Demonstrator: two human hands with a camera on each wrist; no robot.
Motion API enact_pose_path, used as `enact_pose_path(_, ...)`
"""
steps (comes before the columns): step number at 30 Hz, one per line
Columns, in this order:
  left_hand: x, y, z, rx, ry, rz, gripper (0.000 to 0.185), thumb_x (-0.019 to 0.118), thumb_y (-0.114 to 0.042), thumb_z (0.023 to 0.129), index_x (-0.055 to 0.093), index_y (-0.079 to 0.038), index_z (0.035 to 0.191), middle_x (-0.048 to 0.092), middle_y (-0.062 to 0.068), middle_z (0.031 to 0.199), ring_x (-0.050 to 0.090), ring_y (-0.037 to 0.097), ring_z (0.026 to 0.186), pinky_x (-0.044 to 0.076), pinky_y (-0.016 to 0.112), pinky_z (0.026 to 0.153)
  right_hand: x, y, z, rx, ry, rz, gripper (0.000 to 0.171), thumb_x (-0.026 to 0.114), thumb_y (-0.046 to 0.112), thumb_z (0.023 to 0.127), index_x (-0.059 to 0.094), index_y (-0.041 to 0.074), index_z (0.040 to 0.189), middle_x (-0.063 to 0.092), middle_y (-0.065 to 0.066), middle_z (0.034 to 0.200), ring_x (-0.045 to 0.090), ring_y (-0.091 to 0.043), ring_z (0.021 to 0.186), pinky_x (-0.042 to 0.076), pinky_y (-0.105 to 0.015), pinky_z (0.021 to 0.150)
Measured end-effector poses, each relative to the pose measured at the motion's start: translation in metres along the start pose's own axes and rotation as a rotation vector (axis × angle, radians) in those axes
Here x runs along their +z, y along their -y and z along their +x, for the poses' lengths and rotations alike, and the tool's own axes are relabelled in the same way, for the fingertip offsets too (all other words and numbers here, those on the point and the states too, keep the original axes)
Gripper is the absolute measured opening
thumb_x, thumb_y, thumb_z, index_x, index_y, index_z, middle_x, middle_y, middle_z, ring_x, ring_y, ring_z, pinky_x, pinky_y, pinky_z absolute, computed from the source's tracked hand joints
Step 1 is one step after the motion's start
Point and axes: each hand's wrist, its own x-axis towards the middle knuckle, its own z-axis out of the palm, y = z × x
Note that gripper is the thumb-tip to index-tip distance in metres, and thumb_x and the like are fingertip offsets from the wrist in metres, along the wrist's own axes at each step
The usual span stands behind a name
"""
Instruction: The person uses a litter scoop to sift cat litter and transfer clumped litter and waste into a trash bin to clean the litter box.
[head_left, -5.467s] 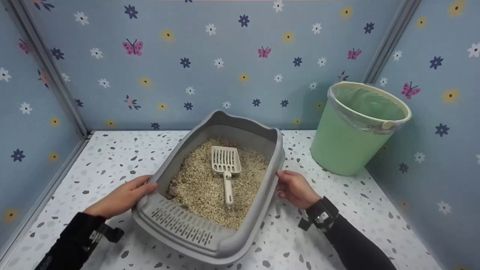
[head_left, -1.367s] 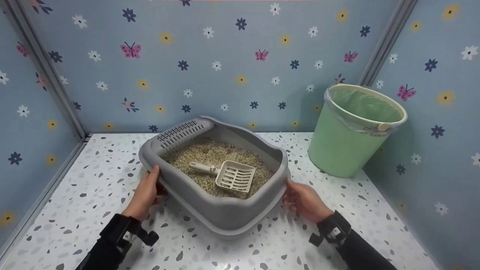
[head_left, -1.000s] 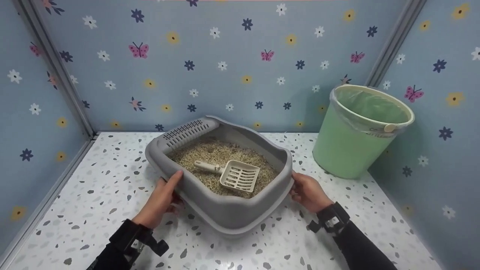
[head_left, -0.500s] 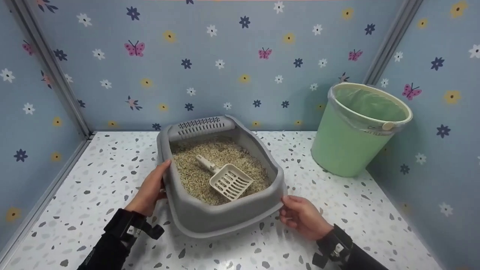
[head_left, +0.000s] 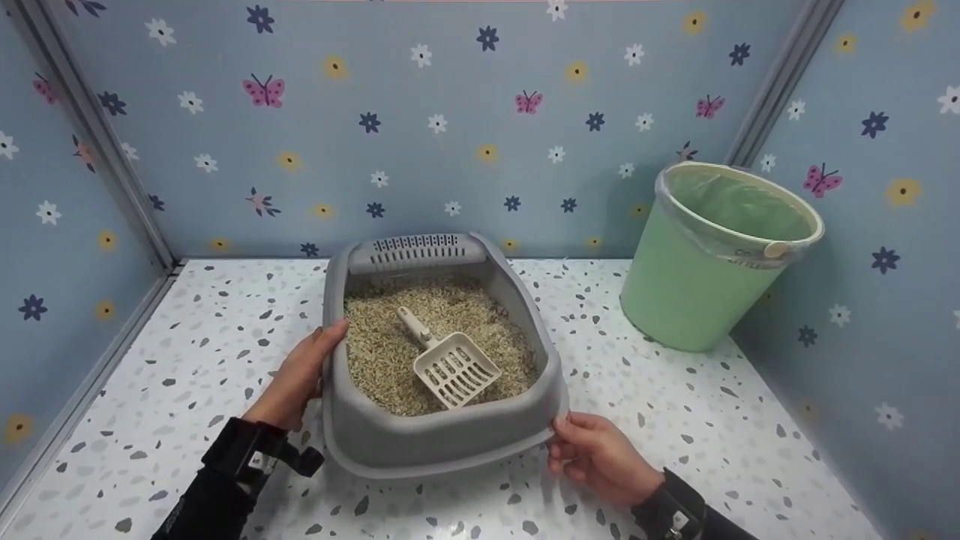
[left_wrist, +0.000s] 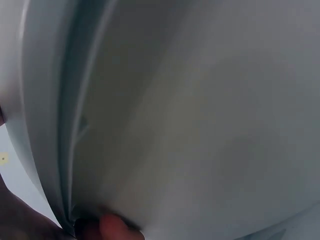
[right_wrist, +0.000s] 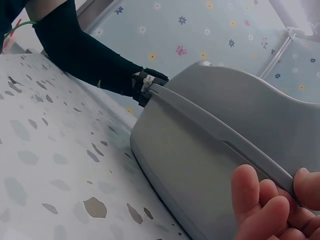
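A grey cat litter box (head_left: pixel 442 442) stands on the table with its slotted step at the far side. Beige litter (head_left: pixel 375 367) covers its floor, and a cream slotted litter scoop (head_left: pixel 454 364) lies on top, handle pointing away and left. My left hand (head_left: pixel 300 371) grips the box's left side, thumb at the rim; its fingertips (left_wrist: pixel 116 227) tuck under the lip in the left wrist view. At the near right corner my right hand (head_left: pixel 600 454) pinches the protruding lip, thumb (right_wrist: pixel 306 187) above and fingers below.
A green trash bin (head_left: pixel 697 292) with a clear liner stands at the back right. Flower-patterned panels (head_left: pixel 450 120) enclose the speckled white table (head_left: pixel 210 360) at the back and both sides.
The litter box has turned from its slotted step at the near side to the far side, the scoop turning with it. My right hand has come nearer along the lip.
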Motion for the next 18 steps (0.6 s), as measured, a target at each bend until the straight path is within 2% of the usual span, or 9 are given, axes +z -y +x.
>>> enact_pose_path(2, -0.001, -0.001, -0.001, -0.003, -0.006, 0.010, 0.084, 0.052, -0.070, 0.110, 0.040, -0.010, 0.167, 0.055, 0.019, 0.148, 0.052, 0.037, 0.139, 0.049, 0.054, 0.104, -0.006, 0.005, 0.002, 0.005, 0.025, -0.115, 0.023, 0.058, 0.023, 0.118, 0.075, 0.012, 0.109, 0.075, 0.001, 0.089, 0.074, -0.011, 0.077, 0.049, -0.020, 0.057)
enact_pose_path(4, -0.001, -0.002, -0.001, -0.007, -0.014, 0.018, 0.084, 0.053, -0.070, 0.110, 0.041, -0.010, 0.167, 0.058, 0.018, 0.145, 0.057, 0.037, 0.135, 0.052, 0.051, 0.100, -0.018, 0.014, 0.005, 0.015, 0.059, -0.263, 0.027, 0.057, 0.024, 0.118, 0.075, 0.004, 0.111, 0.076, -0.001, 0.090, 0.074, -0.013, 0.076, 0.052, -0.022, 0.058)
enact_pose_path(6, 0.000, -0.003, -0.001, -0.010, -0.021, 0.023, 0.083, 0.055, -0.069, 0.110, 0.043, -0.009, 0.166, 0.060, 0.020, 0.143, 0.060, 0.038, 0.131, 0.054, 0.050, 0.096, -0.032, 0.026, 0.008, 0.017, 0.084, -0.405, 0.033, 0.056, 0.024, 0.119, 0.073, -0.003, 0.109, 0.076, -0.003, 0.088, 0.073, -0.014, 0.073, 0.053, -0.024, 0.057)
enact_pose_path(8, 0.000, -0.004, -0.002, -0.015, -0.029, 0.030, 0.085, 0.056, -0.069, 0.109, 0.042, -0.009, 0.167, 0.059, 0.022, 0.145, 0.061, 0.038, 0.129, 0.056, 0.048, 0.094, -0.044, 0.041, 0.013, 0.015, 0.085, -0.498, 0.040, 0.055, 0.027, 0.120, 0.070, -0.008, 0.106, 0.075, -0.005, 0.086, 0.071, -0.015, 0.071, 0.053, -0.024, 0.056)
enact_pose_path(9, 0.000, -0.004, -0.002, -0.018, -0.032, 0.036, 0.088, 0.056, -0.070, 0.109, 0.040, -0.008, 0.169, 0.058, 0.022, 0.148, 0.062, 0.038, 0.129, 0.057, 0.048, 0.093, -0.049, 0.049, 0.016, 0.014, 0.070, -0.520, 0.043, 0.055, 0.029, 0.120, 0.069, -0.010, 0.106, 0.074, -0.006, 0.084, 0.070, -0.016, 0.069, 0.052, -0.024, 0.056)
enact_pose_path(13, 0.000, -0.003, -0.003, -0.016, -0.030, 0.045, 0.090, 0.057, -0.072, 0.108, 0.038, -0.009, 0.170, 0.056, 0.022, 0.147, 0.061, 0.038, 0.128, 0.058, 0.049, 0.092, -0.059, 0.078, 0.033, -0.008, -0.063, -0.557, 0.046, 0.057, 0.036, 0.119, 0.072, -0.003, 0.100, 0.069, -0.005, 0.079, 0.067, -0.018, 0.065, 0.049, -0.024, 0.054)
enact_pose_path(18, -0.002, -0.001, -0.001, 0.003, -0.048, 0.052, 0.081, 0.059, -0.067, 0.109, 0.048, -0.006, 0.162, 0.066, 0.015, 0.127, 0.067, 0.033, 0.116, 0.059, 0.049, 0.089, -0.058, 0.102, 0.063, -0.032, -0.221, -0.522, 0.038, 0.064, 0.038, 0.116, 0.073, 0.008, 0.094, 0.066, -0.003, 0.077, 0.064, -0.015, 0.065, 0.048, -0.024, 0.056)
